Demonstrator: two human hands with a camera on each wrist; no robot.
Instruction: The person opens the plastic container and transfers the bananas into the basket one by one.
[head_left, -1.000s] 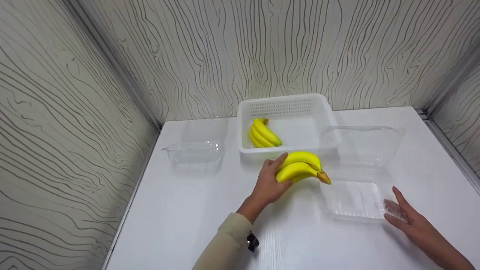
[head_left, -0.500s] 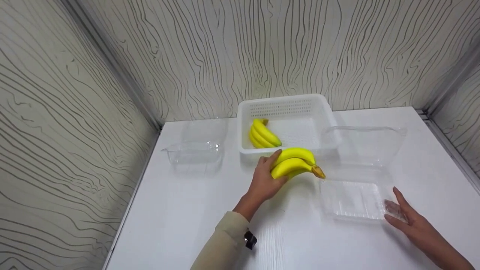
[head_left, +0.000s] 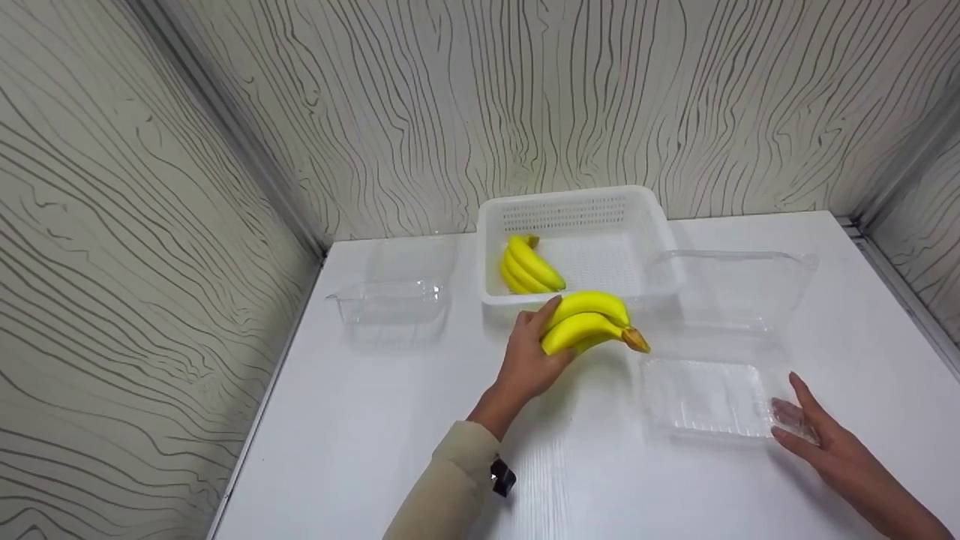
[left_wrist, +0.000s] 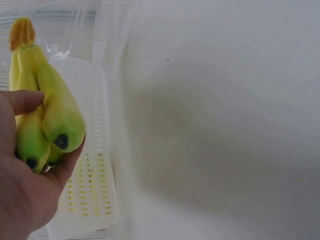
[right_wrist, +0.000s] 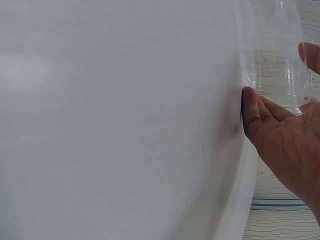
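My left hand (head_left: 529,360) grips a bunch of yellow bananas (head_left: 589,322) above the table, its brown stem pointing right. The left wrist view shows the green-tinted banana tips (left_wrist: 65,130) between thumb and fingers. On the right, my right hand (head_left: 832,442) touches the right end of a clear plastic clamshell box (head_left: 705,431) with its fingers fairly straight and spread. The box's lid (head_left: 735,289) stands raised behind. In the right wrist view, fingertips (right_wrist: 250,97) lie low against the clear plastic, near the tabletop, with the thumb on the other side.
At the back stands a white perforated basket (head_left: 574,199) with another banana bunch (head_left: 529,266) in its left side. A second clear box (head_left: 390,304), lid up, sits at the back left. Patterned walls (head_left: 420,112) enclose the white table (head_left: 360,450) behind and at both sides.
My left hand has moved slightly left and up with the bananas, away from the clear box on the right, then nearly stopped. The right hand stays at the box.
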